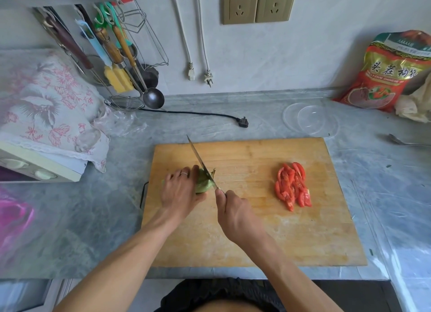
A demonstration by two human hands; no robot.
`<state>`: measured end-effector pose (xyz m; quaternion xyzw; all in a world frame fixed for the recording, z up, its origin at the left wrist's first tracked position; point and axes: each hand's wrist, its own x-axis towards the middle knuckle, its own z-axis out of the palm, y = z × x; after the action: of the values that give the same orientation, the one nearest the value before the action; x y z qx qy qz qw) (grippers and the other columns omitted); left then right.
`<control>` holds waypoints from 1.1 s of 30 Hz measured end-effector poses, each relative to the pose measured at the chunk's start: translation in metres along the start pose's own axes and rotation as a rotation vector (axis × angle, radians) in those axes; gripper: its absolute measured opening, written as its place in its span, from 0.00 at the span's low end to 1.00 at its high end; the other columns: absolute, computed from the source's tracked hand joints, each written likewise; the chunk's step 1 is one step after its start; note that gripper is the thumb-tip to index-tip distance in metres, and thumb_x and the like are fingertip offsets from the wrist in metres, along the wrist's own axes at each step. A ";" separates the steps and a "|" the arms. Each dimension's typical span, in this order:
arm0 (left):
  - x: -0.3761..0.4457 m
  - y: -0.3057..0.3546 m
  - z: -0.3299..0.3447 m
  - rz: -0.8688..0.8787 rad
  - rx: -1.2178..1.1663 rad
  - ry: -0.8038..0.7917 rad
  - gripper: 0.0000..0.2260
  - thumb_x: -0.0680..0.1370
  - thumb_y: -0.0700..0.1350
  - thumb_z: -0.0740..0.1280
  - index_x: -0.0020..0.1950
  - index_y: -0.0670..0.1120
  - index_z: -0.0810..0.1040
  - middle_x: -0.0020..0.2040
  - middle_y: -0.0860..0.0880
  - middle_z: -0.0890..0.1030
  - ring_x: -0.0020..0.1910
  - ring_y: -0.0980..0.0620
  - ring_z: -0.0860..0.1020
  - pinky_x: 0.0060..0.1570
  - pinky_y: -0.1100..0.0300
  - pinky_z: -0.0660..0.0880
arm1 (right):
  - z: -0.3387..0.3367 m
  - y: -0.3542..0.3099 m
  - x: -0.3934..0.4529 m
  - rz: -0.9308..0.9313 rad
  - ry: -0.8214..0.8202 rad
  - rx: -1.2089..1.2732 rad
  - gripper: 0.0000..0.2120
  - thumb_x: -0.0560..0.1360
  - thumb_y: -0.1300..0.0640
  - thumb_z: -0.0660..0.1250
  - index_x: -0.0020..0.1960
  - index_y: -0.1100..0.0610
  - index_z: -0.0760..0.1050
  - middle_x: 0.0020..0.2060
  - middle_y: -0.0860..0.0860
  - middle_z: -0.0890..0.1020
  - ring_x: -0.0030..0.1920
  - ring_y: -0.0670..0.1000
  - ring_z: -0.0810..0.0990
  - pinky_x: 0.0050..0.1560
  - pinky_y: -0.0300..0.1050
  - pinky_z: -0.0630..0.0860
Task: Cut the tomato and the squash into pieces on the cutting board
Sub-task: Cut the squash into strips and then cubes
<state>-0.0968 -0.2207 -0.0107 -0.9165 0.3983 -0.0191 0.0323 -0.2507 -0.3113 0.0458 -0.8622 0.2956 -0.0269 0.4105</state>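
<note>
Counter (pixel 70 218): grey marbled worktop running along a pale wall, carrying everything below.
Cutting board (pixel 233 241): large wooden rectangle lying flat on the counter, near its front edge.
Covered appliance (pixel 42 106): far left on the counter, draped in a floral cloth.
Red bag (pixel 384 78): printed food packet leaning on the wall at far right.
Clear lid (pixel 310 120): round, transparent, lying just behind the board.
Left hand (pixel 179 190): fingers curled down over the squash, pressing and gripping it against the board; a ring shows on one finger.
Right hand (pixel 233 209): fist wrapped round the knife handle, which is hidden inside the grip.
Tomato (pixel 292 185): already in red wedges, heaped on the right part of the board, well apart from both hands.
Knife (pixel 201 163): blade slanting away from the person, its edge down in the squash.
Squash (pixel 204 182): pale green, on the left part of the board, mostly covered by the left hand, blade against its right side.
</note>
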 end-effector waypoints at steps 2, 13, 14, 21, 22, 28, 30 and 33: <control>0.000 0.001 0.000 -0.012 -0.001 0.005 0.35 0.58 0.58 0.80 0.60 0.44 0.78 0.46 0.46 0.84 0.45 0.44 0.82 0.41 0.53 0.74 | 0.002 -0.001 -0.003 -0.041 0.003 -0.050 0.32 0.75 0.32 0.34 0.41 0.55 0.64 0.28 0.48 0.67 0.23 0.48 0.60 0.23 0.39 0.52; 0.000 0.003 0.004 -0.060 -0.026 0.020 0.34 0.63 0.61 0.77 0.63 0.46 0.76 0.50 0.47 0.83 0.49 0.45 0.81 0.44 0.52 0.73 | 0.000 -0.004 -0.003 0.021 0.014 0.057 0.21 0.82 0.44 0.50 0.38 0.57 0.65 0.24 0.51 0.69 0.22 0.50 0.62 0.21 0.42 0.57; 0.000 0.004 0.003 -0.066 -0.017 0.019 0.34 0.64 0.63 0.76 0.64 0.46 0.75 0.51 0.47 0.83 0.50 0.46 0.81 0.45 0.52 0.73 | 0.000 -0.003 -0.005 0.018 0.021 0.058 0.21 0.81 0.43 0.49 0.38 0.57 0.65 0.24 0.51 0.69 0.21 0.50 0.61 0.21 0.41 0.57; 0.005 0.005 -0.005 -0.105 -0.003 0.006 0.35 0.70 0.68 0.68 0.72 0.50 0.70 0.57 0.49 0.82 0.56 0.48 0.80 0.51 0.54 0.74 | -0.018 -0.007 0.002 0.006 0.056 0.036 0.22 0.84 0.48 0.48 0.40 0.61 0.69 0.29 0.51 0.71 0.25 0.51 0.66 0.22 0.40 0.61; 0.004 0.005 -0.005 -0.097 -0.001 0.002 0.35 0.70 0.68 0.68 0.72 0.50 0.70 0.58 0.49 0.81 0.56 0.48 0.80 0.52 0.54 0.74 | -0.020 -0.006 0.003 0.030 0.025 0.070 0.22 0.84 0.48 0.49 0.38 0.59 0.67 0.29 0.53 0.73 0.26 0.52 0.68 0.24 0.41 0.63; 0.003 0.005 -0.006 -0.101 -0.007 -0.001 0.34 0.69 0.66 0.69 0.70 0.50 0.71 0.57 0.49 0.82 0.55 0.48 0.80 0.50 0.53 0.74 | -0.018 -0.004 0.004 0.098 -0.028 0.089 0.23 0.82 0.44 0.50 0.36 0.58 0.67 0.28 0.53 0.74 0.26 0.51 0.69 0.26 0.42 0.62; 0.003 0.005 -0.004 -0.101 -0.006 0.009 0.33 0.68 0.66 0.71 0.68 0.50 0.73 0.55 0.49 0.82 0.53 0.47 0.81 0.49 0.53 0.74 | -0.017 -0.004 0.004 0.114 -0.038 0.082 0.24 0.83 0.44 0.50 0.36 0.58 0.67 0.29 0.54 0.75 0.27 0.53 0.70 0.27 0.45 0.64; 0.003 0.005 -0.003 -0.105 0.001 0.015 0.33 0.67 0.65 0.72 0.67 0.50 0.74 0.54 0.49 0.83 0.51 0.47 0.81 0.47 0.53 0.74 | -0.020 -0.009 0.004 0.114 -0.047 0.083 0.23 0.83 0.44 0.50 0.37 0.59 0.67 0.30 0.56 0.75 0.28 0.54 0.70 0.30 0.53 0.67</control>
<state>-0.0988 -0.2260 -0.0078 -0.9359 0.3501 -0.0278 0.0287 -0.2487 -0.3224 0.0646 -0.8266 0.3331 0.0044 0.4537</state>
